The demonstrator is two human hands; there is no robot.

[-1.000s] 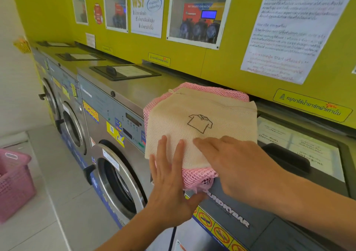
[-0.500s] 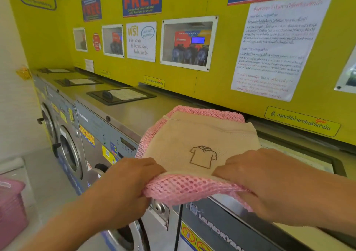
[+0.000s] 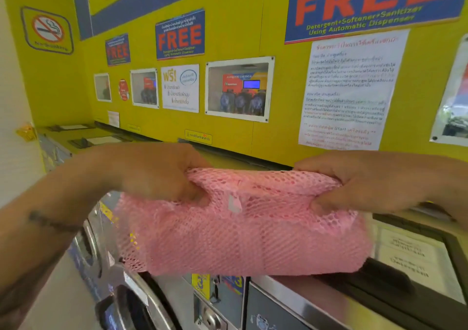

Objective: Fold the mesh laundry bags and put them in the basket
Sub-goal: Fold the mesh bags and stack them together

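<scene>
A folded stack of mesh laundry bags [image 3: 243, 231] is held up in the air in front of the washing machines. Only its pink mesh underside shows. The beige bag seen earlier on top is hidden behind the pink one. My left hand [image 3: 157, 172] grips the stack's upper left edge. My right hand [image 3: 359, 182] grips its upper right edge. The basket is out of the frame.
A row of front-loading washing machines [image 3: 152, 304] runs below the bags, with a dark lid [image 3: 395, 274] on the machine top at the right. Behind them stands a yellow wall [image 3: 240, 25] covered with posters and notices.
Both hands went from pressing the stack flat on the machine top to gripping its sides and lifting it. The stack has tipped so the pink side faces me. My view has risen.
</scene>
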